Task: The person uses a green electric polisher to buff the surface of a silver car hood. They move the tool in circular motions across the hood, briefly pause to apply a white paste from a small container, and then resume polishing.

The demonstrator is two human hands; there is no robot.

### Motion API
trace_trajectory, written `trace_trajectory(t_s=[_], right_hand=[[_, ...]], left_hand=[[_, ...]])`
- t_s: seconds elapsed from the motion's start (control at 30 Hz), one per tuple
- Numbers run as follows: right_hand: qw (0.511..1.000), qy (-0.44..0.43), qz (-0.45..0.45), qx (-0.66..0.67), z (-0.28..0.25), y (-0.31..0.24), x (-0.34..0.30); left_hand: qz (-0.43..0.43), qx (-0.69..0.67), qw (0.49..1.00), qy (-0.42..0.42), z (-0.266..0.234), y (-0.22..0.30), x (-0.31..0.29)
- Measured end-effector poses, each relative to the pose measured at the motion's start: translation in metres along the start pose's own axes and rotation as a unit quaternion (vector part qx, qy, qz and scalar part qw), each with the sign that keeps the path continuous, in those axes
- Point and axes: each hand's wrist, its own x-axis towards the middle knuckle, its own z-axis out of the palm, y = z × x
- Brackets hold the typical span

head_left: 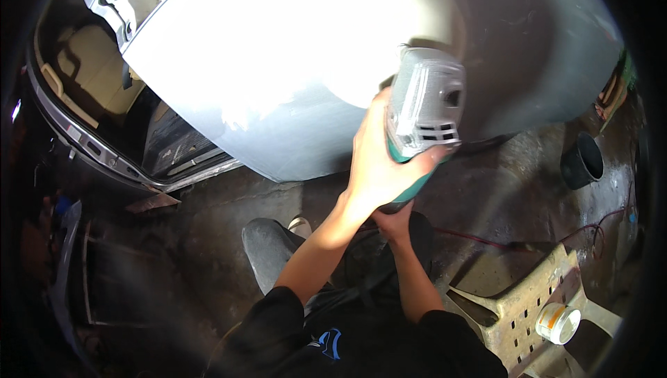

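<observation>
A power tool with a silver gear head and a green body, apparently an angle polisher, is in both my hands. My left hand is closed around it just behind the silver head, thumb across the top. Lower down, my right hand grips the rear of the body. The head is over a pale grey car body panel, lit so brightly that much of its surface is washed out. What is under the head is hidden by the tool and the glare, so I cannot tell whether it touches the panel.
On the left, an open car doorway shows a beige seat. A dark bucket stands on the floor at the right. Below it, a red cord trails toward a pale plastic stool bearing a white tub.
</observation>
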Motion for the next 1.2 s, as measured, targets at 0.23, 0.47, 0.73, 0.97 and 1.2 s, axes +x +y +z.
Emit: trace_trajectory(t_s=[0.23,0.47,0.73,0.97,1.2], right_hand=[[0.988,-0.143,0.007,-0.051,0.053,-0.027,-0.006],[0.948,-0.257,0.013,-0.189,0.059,-0.023,-0.003],[0.954,-0.222,-0.033,-0.200,0.016,-0.004,-0.008],[0.998,-0.041,0.016,-0.033,-0.026,-0.002,-0.010],[0.999,-0.006,-0.020,0.029,-0.035,-0.002,0.006]], left_hand=[[-0.015,0.037,0.983,0.179,-0.075,-0.033,-0.067],[-0.001,-0.089,0.942,0.325,-0.140,-0.115,-0.151],[0.020,0.044,0.975,0.218,-0.110,-0.147,-0.166],[-0.007,0.026,1.000,-0.002,0.010,-0.031,-0.038],[-0.090,0.075,0.992,-0.046,0.038,-0.008,-0.006]])
